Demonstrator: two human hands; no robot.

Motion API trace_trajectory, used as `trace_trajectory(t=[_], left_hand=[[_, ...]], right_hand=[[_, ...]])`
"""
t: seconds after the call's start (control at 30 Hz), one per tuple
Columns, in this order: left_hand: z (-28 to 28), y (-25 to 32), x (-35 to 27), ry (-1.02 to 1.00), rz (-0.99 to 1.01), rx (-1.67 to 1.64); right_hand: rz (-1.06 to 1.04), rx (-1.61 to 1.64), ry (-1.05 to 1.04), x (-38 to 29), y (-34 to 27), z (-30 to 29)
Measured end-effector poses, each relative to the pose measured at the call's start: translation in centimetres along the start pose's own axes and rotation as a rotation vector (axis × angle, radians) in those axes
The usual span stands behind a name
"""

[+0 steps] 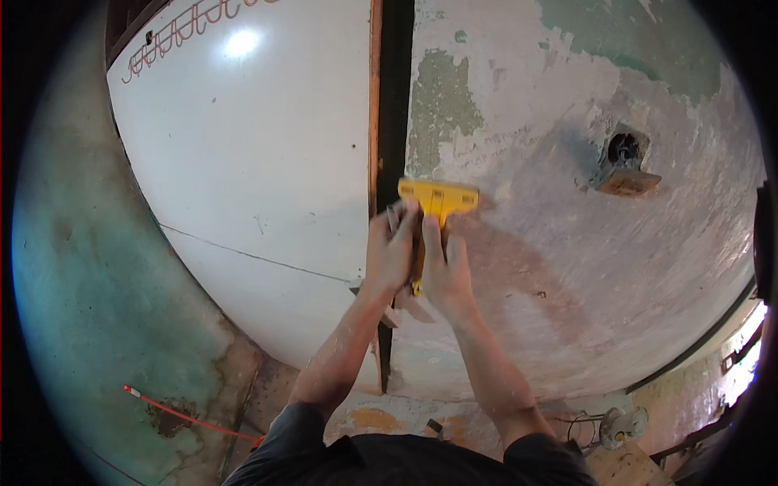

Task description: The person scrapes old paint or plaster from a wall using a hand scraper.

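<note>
My right hand grips the handle of a yellow wide-headed scraper, its thumb lying along the neck. Close beside it, my left hand is raised with bent fingers near the scraper's left side and a small greyish item between them, too blurred to name. The scraper's broad head points up, in front of a patchy, scraped plaster wall. Below the hands, flat pale blade-like pieces show near the handle's lower end; what holds them is hidden.
A white panel with a wooden edge stands left of a dark gap. An open electrical box sits in the wall at right. An orange-red cord hangs at lower left. A spool-like object lies at lower right.
</note>
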State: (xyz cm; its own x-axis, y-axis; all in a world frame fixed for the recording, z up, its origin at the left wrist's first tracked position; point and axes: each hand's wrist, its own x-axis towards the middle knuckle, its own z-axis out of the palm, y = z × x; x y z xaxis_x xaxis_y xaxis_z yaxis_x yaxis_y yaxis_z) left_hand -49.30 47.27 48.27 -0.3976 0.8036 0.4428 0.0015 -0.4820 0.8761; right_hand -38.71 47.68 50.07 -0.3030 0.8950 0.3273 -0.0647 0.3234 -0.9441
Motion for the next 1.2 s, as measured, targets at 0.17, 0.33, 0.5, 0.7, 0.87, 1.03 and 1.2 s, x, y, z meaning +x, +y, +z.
trace_trajectory(t=[0.17, 0.33, 0.5, 0.7, 0.87, 1.03, 1.2], left_hand=[[-0.7, -2.8, -0.5, 0.004, -0.032, -0.062], [0.1, 2.6, 0.1, -0.015, -0.108, -0.112], [0.1, 0.7, -0.8, -0.051, -0.171, -0.19], [0.8, -3.4, -0.7, 0.06, 0.188, 0.083], [2.1, 2.8, 1.0, 0.016, -0.044, -0.015], [1.6, 3.7, 0.0, -0.054, -0.212, -0.093], [0.9, -4.5, -0.3, 0.119, 0.172, 0.114]], right_hand=[[-0.122, 0.084, -0.001, -0.1, 3.1, 1.0], [0.043, 0.067, 0.058, -0.8, -0.2, 0.9], [0.221, 0.427, -0.113, -1.0, 0.1, -0.3], [-0.078, 0.186, -0.009, -1.1, 3.5, -0.4], [-0.032, 0.095, 0.011, 0.5, -0.2, -1.0], [-0.101, 0.16, -0.027, 0.3, 0.6, -1.3], [-0.102, 0.189, -0.04, -0.4, 4.0, -0.8]])
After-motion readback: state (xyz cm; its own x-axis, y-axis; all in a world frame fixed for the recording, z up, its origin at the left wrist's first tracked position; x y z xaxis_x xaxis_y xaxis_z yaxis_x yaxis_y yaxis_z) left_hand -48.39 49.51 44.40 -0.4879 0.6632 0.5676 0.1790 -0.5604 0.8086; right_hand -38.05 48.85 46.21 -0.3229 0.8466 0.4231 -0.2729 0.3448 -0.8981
